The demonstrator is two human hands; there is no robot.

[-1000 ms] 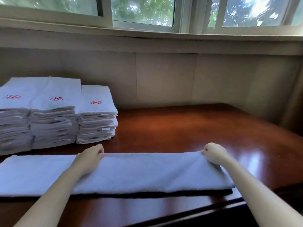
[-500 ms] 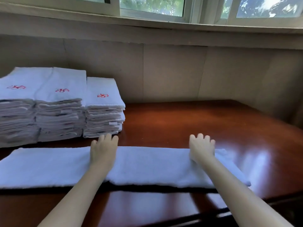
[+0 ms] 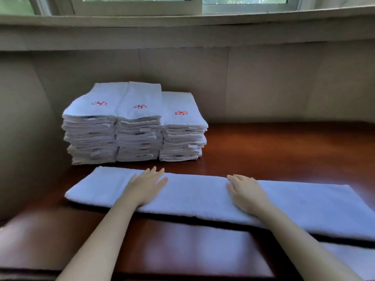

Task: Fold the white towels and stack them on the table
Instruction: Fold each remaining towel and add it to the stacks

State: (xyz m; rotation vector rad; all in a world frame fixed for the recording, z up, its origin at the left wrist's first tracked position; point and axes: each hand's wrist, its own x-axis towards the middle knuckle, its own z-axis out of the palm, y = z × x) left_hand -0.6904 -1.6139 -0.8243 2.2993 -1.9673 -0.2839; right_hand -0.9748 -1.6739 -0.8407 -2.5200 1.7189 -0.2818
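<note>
A long white towel (image 3: 198,195), folded into a narrow strip, lies across the front of the dark wooden table (image 3: 274,151). My left hand (image 3: 147,184) rests flat on its left part with straight fingers. My right hand (image 3: 246,191) lies flat on the strip right of the middle, fingers spread. Behind the strip stand three stacks of folded white towels (image 3: 134,126) with red embroidered marks on top, side by side against the wall.
A beige wall (image 3: 284,84) rises behind the table, with a window sill above it. The table's front edge runs along the bottom of the view. Bare glossy wood lies to the right of the stacks.
Both hands let go of the towel's far edge and went flat on the strip. The view has swung left, so the stacks now sit nearer the middle.
</note>
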